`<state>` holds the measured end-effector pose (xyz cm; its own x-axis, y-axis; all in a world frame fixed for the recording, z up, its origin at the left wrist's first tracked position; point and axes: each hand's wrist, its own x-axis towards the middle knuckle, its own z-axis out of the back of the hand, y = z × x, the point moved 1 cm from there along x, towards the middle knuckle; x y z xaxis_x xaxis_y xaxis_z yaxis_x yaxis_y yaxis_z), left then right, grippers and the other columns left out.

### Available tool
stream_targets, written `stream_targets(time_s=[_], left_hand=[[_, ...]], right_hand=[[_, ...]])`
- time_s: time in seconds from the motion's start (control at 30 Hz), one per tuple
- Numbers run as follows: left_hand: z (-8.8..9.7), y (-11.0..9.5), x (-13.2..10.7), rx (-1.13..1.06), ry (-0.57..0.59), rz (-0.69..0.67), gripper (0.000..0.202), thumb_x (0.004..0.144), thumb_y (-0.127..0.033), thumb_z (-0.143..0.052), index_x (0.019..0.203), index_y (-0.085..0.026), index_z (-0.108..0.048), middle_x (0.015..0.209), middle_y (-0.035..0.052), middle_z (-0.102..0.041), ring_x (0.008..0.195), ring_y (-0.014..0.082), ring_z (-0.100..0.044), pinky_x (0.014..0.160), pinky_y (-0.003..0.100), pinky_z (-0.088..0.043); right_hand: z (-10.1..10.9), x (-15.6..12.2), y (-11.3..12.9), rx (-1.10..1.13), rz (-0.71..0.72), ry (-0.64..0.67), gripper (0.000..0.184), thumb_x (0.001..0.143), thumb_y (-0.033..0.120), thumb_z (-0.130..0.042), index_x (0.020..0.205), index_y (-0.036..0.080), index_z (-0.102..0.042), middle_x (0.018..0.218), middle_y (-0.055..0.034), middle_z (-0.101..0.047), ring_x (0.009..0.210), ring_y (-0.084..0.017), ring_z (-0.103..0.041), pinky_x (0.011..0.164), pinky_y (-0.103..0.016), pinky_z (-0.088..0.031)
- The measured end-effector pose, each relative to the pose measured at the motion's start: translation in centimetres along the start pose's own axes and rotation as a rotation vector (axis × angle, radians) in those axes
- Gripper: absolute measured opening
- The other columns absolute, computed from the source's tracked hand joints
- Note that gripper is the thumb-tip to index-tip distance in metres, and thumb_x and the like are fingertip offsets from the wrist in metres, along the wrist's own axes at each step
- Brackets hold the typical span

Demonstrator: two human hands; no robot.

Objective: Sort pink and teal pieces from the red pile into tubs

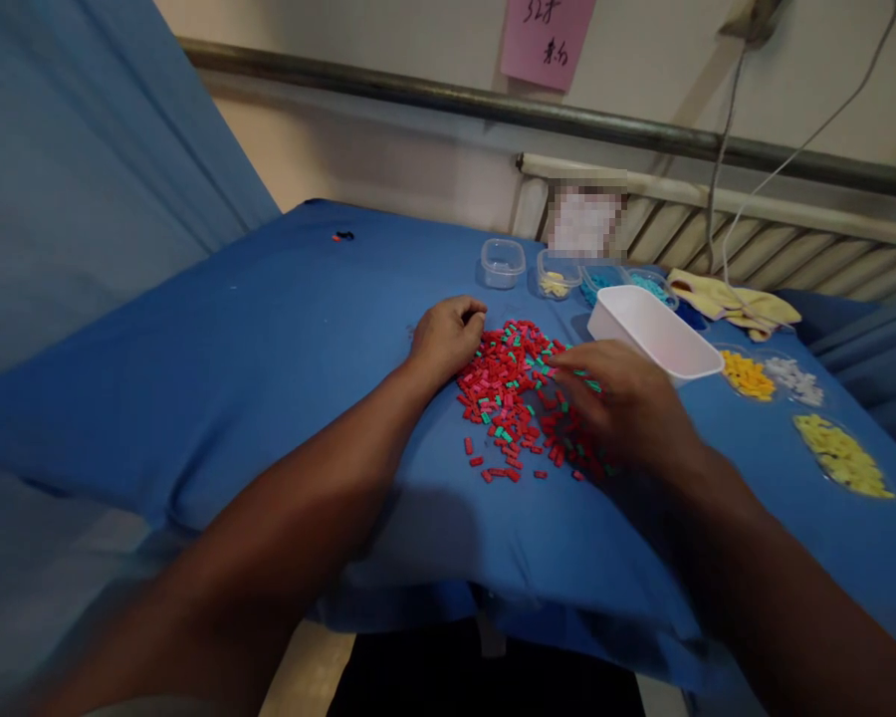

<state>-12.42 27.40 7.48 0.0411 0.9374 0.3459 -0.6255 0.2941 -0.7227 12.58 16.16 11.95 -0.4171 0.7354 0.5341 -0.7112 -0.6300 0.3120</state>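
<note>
Bare forearms [291, 498] are stretching forward from the near side of the pile of small pieces [493, 383] in the head view. Mostly red, with some green and pink mixed in, the pile is lying loose on a blue sheet [269, 319]. At the pile's left edge, the left hand [448, 339] is resting with thumb and fingers curled close together; whether they are holding a piece, I cannot tell. Over the pile's right side, the right hand [627, 393] is hovering, blurred, its fingers bent and partly apart; its hold is too unclear to tell.

Behind the pile, a clear tub [503, 261] is standing. To the pile's right, beyond the right hand, a white box [653, 334] is sitting. Farther right of the pile, orange-yellow pieces [747, 375], whitish pieces [795, 381] and pale yellow pieces [843, 455] are lying in separate groups.
</note>
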Motion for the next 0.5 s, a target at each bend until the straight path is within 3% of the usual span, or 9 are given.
stream_targets(time_s=[0.1,0.23,0.33,0.5], left_hand=[[-0.1,0.2,0.1,-0.003,-0.008,-0.013,0.027,0.098,-0.023,-0.062,0.115,-0.020,-0.083,0.109,0.0056,-0.083,0.100,0.0239,-0.075,0.092,0.035,-0.056],[-0.3,0.4,0.1,0.000,-0.013,-0.016,0.027,0.098,-0.023,-0.063,0.115,-0.021,-0.083,0.110,0.0041,-0.083,0.103,0.0237,-0.076,0.090,0.034,-0.056],[-0.3,0.2,0.0,-0.001,-0.014,-0.025,0.027,0.098,-0.021,-0.062,0.115,-0.020,-0.083,0.111,0.0039,-0.083,0.103,0.0231,-0.076,0.090,0.034,-0.056],[-0.4,-0.1,-0.2,0.033,-0.012,-0.016,0.027,0.098,-0.021,-0.063,0.116,-0.021,-0.083,0.111,0.0041,-0.083,0.102,0.0234,-0.076,0.092,0.034,-0.056]], right_hand=[[-3.0,0.8,2.1,0.088,0.083,0.222,0.023,0.107,0.024,-0.064,0.124,0.025,-0.079,0.121,-0.0094,-0.082,0.113,-0.028,-0.074,0.105,-0.044,-0.056],[-4.4,1.2,2.3,0.060,0.064,0.341,0.021,0.105,0.018,-0.063,0.117,0.022,-0.080,0.117,-0.0097,-0.082,0.109,-0.026,-0.074,0.101,-0.040,-0.056],[-3.9,0.9,1.5,0.030,0.038,0.332,0.022,0.103,0.017,-0.064,0.118,0.022,-0.080,0.112,-0.0089,-0.080,0.106,-0.025,-0.073,0.096,-0.037,-0.056],[-3.1,0.5,0.9,0.053,0.020,0.191,0.020,0.101,0.018,-0.065,0.115,0.021,-0.079,0.098,-0.0071,-0.073,0.095,-0.023,-0.068,0.084,-0.033,-0.053]])
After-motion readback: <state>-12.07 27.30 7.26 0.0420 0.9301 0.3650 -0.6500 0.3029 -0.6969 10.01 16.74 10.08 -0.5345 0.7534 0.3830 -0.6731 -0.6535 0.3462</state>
